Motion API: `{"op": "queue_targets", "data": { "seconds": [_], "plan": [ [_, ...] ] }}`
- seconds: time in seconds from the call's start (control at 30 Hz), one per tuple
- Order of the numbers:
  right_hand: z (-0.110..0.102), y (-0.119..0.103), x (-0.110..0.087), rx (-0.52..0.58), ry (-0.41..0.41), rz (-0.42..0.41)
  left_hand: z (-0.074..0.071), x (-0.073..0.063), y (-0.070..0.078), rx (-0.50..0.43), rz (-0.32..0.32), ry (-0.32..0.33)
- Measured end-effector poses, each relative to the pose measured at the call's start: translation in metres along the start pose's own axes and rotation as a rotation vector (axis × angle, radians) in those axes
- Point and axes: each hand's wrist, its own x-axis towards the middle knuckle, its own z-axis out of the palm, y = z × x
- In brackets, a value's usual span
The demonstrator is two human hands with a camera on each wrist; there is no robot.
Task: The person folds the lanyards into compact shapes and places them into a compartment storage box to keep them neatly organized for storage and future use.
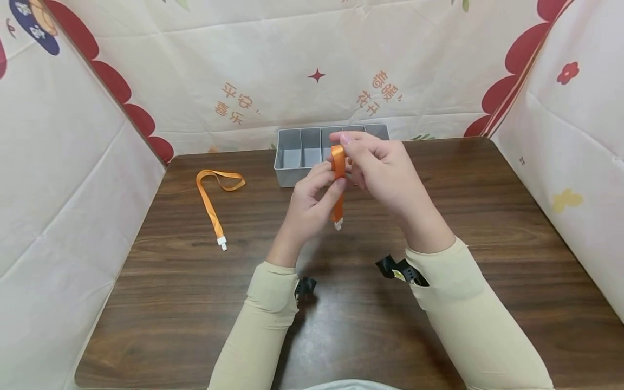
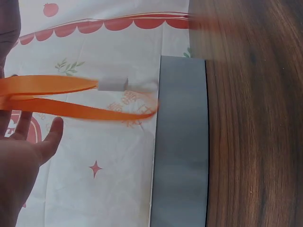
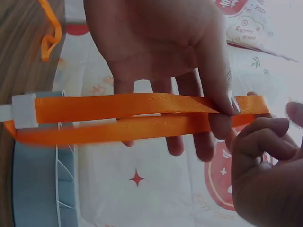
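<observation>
In the head view, my left hand (image 1: 312,200) pinches a folded orange lanyard (image 1: 338,189) between thumb and fingers above the table. Its white clip (image 3: 23,111) hangs at the lower end. The right wrist view shows two lengths of strap (image 3: 118,108) side by side, with the left fingers behind and the left thumb in front. My right hand (image 1: 382,165) is at the lanyard's upper fold, its fingers loosely bent beside the strap. There the right thumb stands apart from the strap. Part of the right fingers is hidden.
Another orange lanyard (image 1: 208,203) with a white clip lies on the brown table (image 1: 195,314) to the left. A grey compartment box (image 1: 291,177) stands at the back, partly behind the hands. Patterned white cloth (image 1: 292,49) encloses the back and sides.
</observation>
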Motion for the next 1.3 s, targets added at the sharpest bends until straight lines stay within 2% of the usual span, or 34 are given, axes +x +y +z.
{"op": "queue_targets", "data": {
  "seconds": [0.17, 0.33, 0.43, 0.6, 0.7, 0.83, 1.07, 1.17, 1.3],
  "plan": [
    [-0.001, 0.003, -0.004, 0.136, -0.06, -0.006, 0.0, 0.0, 0.001, -0.01, 0.022, 0.023],
    [-0.001, 0.006, -0.004, 0.318, -0.017, -0.055, 0.002, -0.001, 0.0, -0.02, 0.002, 0.02],
    [0.0, 0.006, -0.002, 0.364, 0.007, -0.068, 0.002, -0.002, 0.0, -0.02, -0.019, 0.014],
    [0.003, 0.005, -0.001, 0.363, 0.035, -0.052, 0.003, -0.004, 0.001, -0.062, -0.068, -0.012],
    [0.004, 0.005, -0.001, 0.353, 0.046, -0.042, 0.004, -0.004, 0.0, -0.085, -0.077, -0.028],
    [0.005, 0.005, -0.001, 0.343, 0.061, -0.048, 0.005, -0.004, -0.002, -0.068, -0.077, -0.039],
    [0.008, 0.001, -0.001, 0.337, 0.088, -0.075, 0.006, -0.007, -0.004, -0.049, -0.134, -0.07],
    [0.008, -0.002, 0.0, 0.336, 0.106, -0.094, 0.005, -0.008, -0.006, -0.029, -0.128, -0.089],
    [0.01, -0.003, 0.002, 0.337, 0.109, -0.089, 0.004, -0.008, -0.01, 0.02, -0.088, -0.11]
  ]
}}
